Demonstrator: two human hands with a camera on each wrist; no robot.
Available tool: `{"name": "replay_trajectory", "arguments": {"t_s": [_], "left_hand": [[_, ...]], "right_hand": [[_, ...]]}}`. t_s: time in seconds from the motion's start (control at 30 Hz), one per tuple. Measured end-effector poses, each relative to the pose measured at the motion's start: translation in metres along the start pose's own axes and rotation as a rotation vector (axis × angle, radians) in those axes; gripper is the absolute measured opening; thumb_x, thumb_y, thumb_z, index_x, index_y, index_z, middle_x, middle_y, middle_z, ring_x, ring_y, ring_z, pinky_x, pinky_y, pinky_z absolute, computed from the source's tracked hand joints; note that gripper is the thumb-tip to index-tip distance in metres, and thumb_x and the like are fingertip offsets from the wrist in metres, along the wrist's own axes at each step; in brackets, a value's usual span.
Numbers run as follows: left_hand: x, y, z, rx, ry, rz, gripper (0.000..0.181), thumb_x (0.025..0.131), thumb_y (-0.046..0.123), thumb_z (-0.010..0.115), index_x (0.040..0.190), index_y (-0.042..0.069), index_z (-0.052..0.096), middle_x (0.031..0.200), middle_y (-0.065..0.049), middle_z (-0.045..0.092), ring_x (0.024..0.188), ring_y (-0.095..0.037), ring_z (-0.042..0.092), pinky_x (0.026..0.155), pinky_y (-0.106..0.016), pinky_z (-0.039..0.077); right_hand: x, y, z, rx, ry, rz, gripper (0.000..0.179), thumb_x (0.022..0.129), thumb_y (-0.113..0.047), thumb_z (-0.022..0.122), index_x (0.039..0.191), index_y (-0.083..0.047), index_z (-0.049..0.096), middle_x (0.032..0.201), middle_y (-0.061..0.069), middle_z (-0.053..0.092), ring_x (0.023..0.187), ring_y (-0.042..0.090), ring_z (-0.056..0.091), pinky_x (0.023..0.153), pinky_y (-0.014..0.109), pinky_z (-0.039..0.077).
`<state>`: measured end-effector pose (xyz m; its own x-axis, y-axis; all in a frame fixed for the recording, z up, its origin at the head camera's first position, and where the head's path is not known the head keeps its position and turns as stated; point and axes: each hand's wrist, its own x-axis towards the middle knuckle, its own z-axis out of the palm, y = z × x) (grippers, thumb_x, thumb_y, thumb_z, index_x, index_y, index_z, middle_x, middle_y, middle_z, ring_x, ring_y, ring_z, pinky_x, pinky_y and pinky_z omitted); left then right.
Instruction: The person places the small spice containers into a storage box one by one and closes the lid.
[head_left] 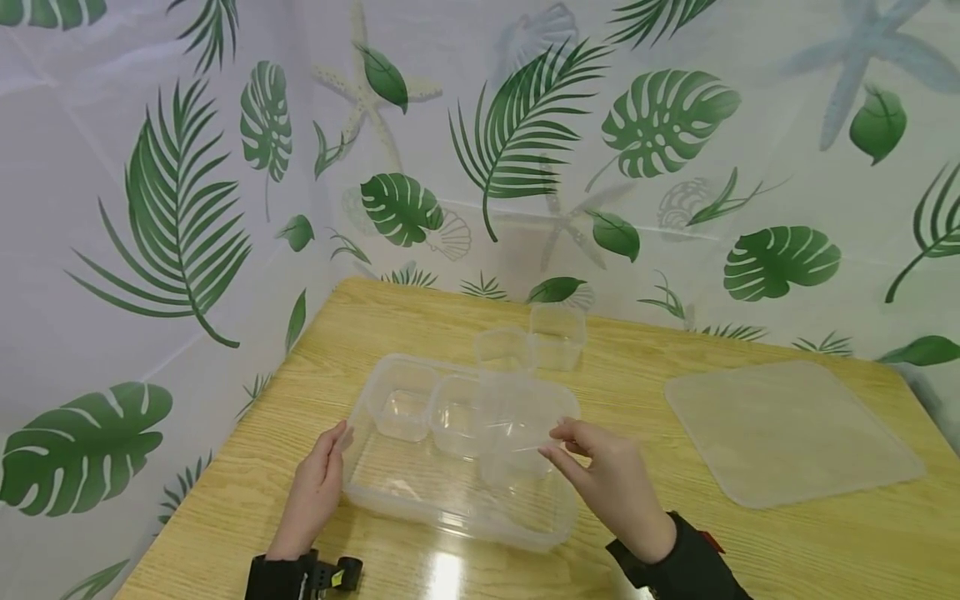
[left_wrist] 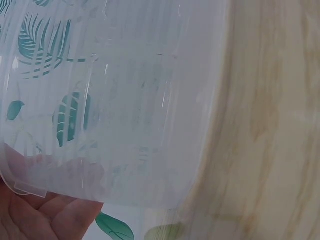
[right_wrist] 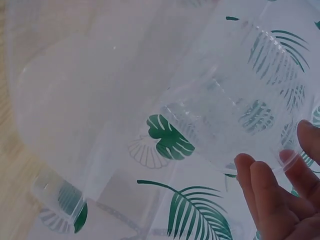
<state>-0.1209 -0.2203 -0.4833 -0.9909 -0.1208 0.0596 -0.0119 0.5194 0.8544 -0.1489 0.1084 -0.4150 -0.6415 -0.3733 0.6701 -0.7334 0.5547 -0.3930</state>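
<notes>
A large clear plastic container (head_left: 457,521) lies on the table, with small clear plastic boxes (head_left: 405,417) along its far side. My left hand (head_left: 313,492) holds its left rim; in the left wrist view the fingers (left_wrist: 75,217) show beside the see-through wall. Between thumb and fingers, my right hand (head_left: 611,479) pinches the edge of another small clear box (head_left: 517,417), tilted over the container's right half. The right wrist view shows the fingertips (right_wrist: 245,165) at that box's rim. Its lower edges are hard to make out through the clear plastic.
Two more small clear boxes (head_left: 557,337) stand behind the large container, close together. A flat translucent lid (head_left: 795,433) lies at the right of the wooden table (head_left: 630,383). A leaf-patterned sheet (head_left: 465,150) hangs behind the table and along its left side.
</notes>
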Motion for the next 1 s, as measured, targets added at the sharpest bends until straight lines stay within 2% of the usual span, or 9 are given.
{"name": "replay_trajectory", "arguments": {"t_s": [0.1, 0.27, 0.4, 0.5, 0.73, 0.87, 1.0], "left_hand": [[0.0, -0.001, 0.0, 0.001, -0.003, -0.009, 0.039, 0.097, 0.009, 0.027, 0.135, -0.002, 0.029, 0.131, -0.021, 0.04, 0.119, -0.033, 0.037, 0.068, -0.036, 0.038], [0.0, -0.002, 0.0, 0.003, -0.006, -0.007, 0.039, 0.097, 0.009, 0.026, 0.135, -0.003, 0.029, 0.132, -0.022, 0.039, 0.12, -0.034, 0.036, 0.072, -0.038, 0.037], [0.0, -0.003, 0.001, -0.015, -0.007, -0.007, 0.039, 0.097, 0.008, 0.027, 0.134, -0.003, 0.03, 0.132, -0.022, 0.038, 0.12, -0.034, 0.036, 0.084, -0.043, 0.038], [0.0, -0.002, 0.001, -0.016, 0.005, 0.002, 0.039, 0.097, 0.008, 0.027, 0.133, -0.004, 0.031, 0.132, -0.022, 0.038, 0.12, -0.034, 0.036, 0.093, -0.048, 0.034], [-0.001, -0.002, 0.001, -0.009, 0.02, 0.026, 0.038, 0.097, 0.009, 0.028, 0.132, -0.005, 0.032, 0.13, -0.024, 0.039, 0.118, -0.035, 0.038, 0.094, -0.05, 0.032], [-0.001, -0.001, 0.0, -0.012, 0.009, 0.038, 0.039, 0.098, 0.011, 0.026, 0.133, -0.005, 0.03, 0.129, -0.024, 0.041, 0.118, -0.035, 0.038, 0.094, -0.05, 0.032], [-0.002, -0.003, 0.0, -0.021, 0.003, 0.053, 0.04, 0.098, 0.013, 0.026, 0.134, -0.005, 0.029, 0.129, -0.023, 0.041, 0.118, -0.035, 0.038, 0.093, -0.05, 0.033]], "right_hand": [[-0.011, 0.008, 0.012, 0.029, -0.022, -0.003, 0.018, 0.074, -0.01, 0.07, 0.089, -0.014, 0.063, 0.083, -0.003, 0.062, 0.073, 0.007, 0.059, 0.063, 0.018, 0.048], [-0.028, 0.026, 0.029, 0.045, -0.052, -0.002, 0.017, 0.079, -0.017, 0.067, 0.095, -0.018, 0.061, 0.085, -0.008, 0.06, 0.073, 0.003, 0.057, 0.062, 0.017, 0.047], [-0.023, 0.011, 0.022, 0.039, -0.078, 0.02, 0.014, 0.079, -0.016, 0.067, 0.092, -0.015, 0.061, 0.082, -0.008, 0.06, 0.069, 0.004, 0.056, 0.06, 0.017, 0.047], [-0.012, -0.012, 0.011, 0.046, -0.099, 0.069, 0.011, 0.077, -0.013, 0.069, 0.085, -0.012, 0.062, 0.077, -0.005, 0.061, 0.066, 0.006, 0.057, 0.059, 0.02, 0.049], [-0.008, -0.021, 0.012, -0.076, -0.167, 0.129, 0.014, 0.071, -0.008, 0.073, 0.081, -0.011, 0.063, 0.075, -0.002, 0.062, 0.063, 0.008, 0.059, 0.059, 0.019, 0.049], [-0.008, -0.023, 0.015, -0.112, -0.161, 0.097, 0.014, 0.07, -0.01, 0.074, 0.078, -0.009, 0.064, 0.068, -0.003, 0.061, 0.056, 0.005, 0.056, 0.052, 0.016, 0.046], [-0.01, -0.024, 0.019, -0.161, -0.151, 0.02, 0.015, 0.068, -0.011, 0.076, 0.076, -0.008, 0.063, 0.061, -0.006, 0.055, 0.047, -0.001, 0.046, 0.045, 0.011, 0.038]]}}
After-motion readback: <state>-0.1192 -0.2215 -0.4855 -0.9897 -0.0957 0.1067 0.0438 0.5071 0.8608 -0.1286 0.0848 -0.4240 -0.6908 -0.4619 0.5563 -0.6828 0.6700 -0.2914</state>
